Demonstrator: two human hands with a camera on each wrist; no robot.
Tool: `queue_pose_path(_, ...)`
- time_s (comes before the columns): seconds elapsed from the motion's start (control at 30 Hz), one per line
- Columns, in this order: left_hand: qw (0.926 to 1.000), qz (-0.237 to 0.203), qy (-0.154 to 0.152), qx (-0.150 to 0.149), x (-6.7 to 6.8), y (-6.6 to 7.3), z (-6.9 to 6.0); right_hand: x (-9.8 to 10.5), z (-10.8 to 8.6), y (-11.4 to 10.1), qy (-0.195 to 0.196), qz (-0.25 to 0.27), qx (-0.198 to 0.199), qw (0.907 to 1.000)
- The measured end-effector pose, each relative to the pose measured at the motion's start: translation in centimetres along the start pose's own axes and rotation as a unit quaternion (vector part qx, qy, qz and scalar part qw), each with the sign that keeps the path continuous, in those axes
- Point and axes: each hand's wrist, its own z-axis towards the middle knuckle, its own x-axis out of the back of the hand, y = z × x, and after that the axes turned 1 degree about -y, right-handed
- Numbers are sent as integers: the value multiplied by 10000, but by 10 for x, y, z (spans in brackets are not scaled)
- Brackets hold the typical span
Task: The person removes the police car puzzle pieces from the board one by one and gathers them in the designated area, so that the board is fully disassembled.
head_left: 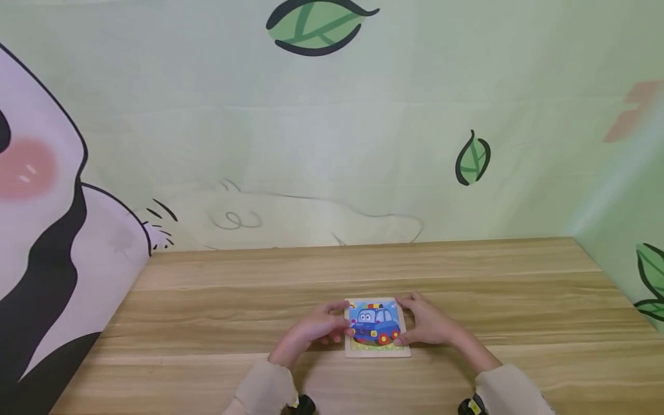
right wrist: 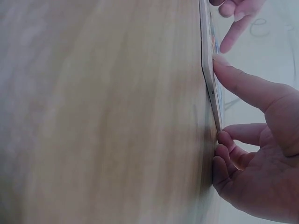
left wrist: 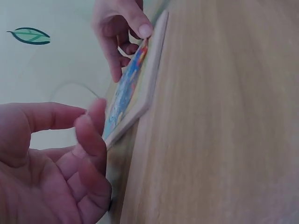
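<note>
A small square wooden puzzle board (head_left: 377,353) lies on the table, with a pale rim and a picture of a blue cartoon car with eyes. My right hand (head_left: 430,321) holds its right side, the thumb on the picture near the lower right and the fingers by the upper right corner. In the right wrist view, that thumb (right wrist: 247,86) rests on the board's face and the fingertips meet its corner. My left hand (head_left: 319,324) is at the left side, fingers loosely bent. The left wrist view shows these fingers (left wrist: 91,140) beside the board, gripping nothing visible; contact cannot be told.
The wood-grain table (head_left: 207,300) reaches back to a pale green wall cloth (head_left: 321,144) printed with leaves. A large printed panda (head_left: 46,230) borders the table at the left. Both forearms wear light sleeves (head_left: 510,389) with dark wrist devices.
</note>
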Motion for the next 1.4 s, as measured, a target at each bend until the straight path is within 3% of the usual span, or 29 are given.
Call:
queue_pose_path(0.37, 9949, 768, 608, -257, -8, -3, 4, -1, 0, -1, 8, 43, -28, 10000)
queue_pose_path(0.73, 9878, 1141, 1048, -181, -12, -4, 11, -1, 0, 0, -17, 57, -16, 10000)
queue_pose_path(0.83, 9839, 1261, 1215, -346, -14, -4, 8, -2, 0, -1, -24, 66, -23, 10000)
queue_pose_path(0.97, 9736, 1601, 1453, -732, -19, -2, 3, -3, 0, -1, -4, 119, -25, 9999)
queue_pose_path(1.07, 9717, 1648, 1458, -859, -20, -1, 3, -3, 0, 0, 3, 134, -18, 9999)
queue_pose_path(1.23, 9810, 1373, 1213, -641, -17, -1, 5, -3, 0, 1, 8, 117, -39, 9999)
queue_pose_path(1.4, 9769, 1642, 1246, -570, -16, -1, 7, -2, 0, 1, 17, 133, -38, 9999)
